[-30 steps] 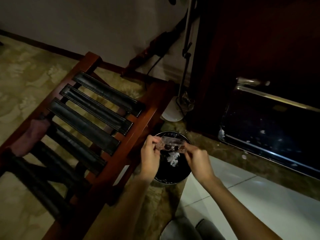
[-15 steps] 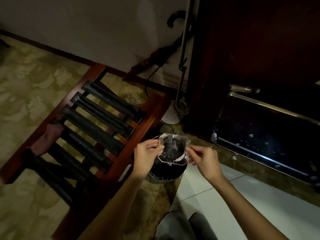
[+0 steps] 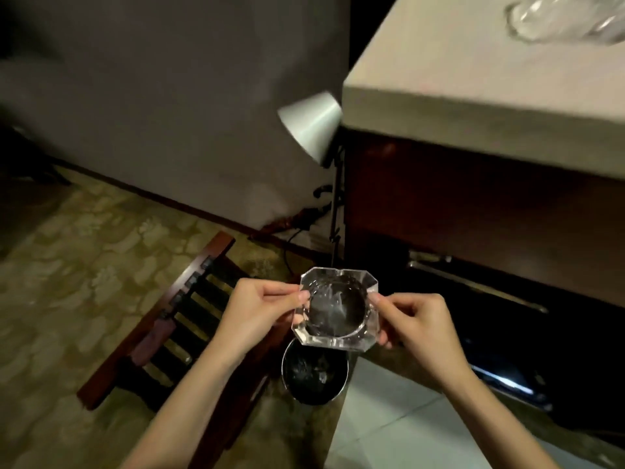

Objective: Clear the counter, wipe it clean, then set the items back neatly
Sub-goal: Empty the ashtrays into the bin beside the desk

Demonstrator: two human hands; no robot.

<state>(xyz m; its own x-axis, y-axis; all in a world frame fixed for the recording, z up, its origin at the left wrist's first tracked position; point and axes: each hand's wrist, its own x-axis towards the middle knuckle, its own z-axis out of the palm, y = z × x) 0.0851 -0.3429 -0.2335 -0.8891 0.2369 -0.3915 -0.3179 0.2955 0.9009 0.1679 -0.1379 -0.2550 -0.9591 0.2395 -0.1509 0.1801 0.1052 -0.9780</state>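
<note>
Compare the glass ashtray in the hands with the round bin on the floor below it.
The glass ashtray is clear with cut corners; the bin is round, with a dark inside. The ashtray is held up, tilted toward the camera, pinched by the left hand and right hand; the bin stands on the floor. The ashtray looks empty; the bin holds crumpled scraps. Both are open-topped.

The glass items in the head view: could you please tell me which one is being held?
The octagonal glass ashtray, pinched between the left hand and right hand above the bin; the other glassware rests on the counter.
</note>
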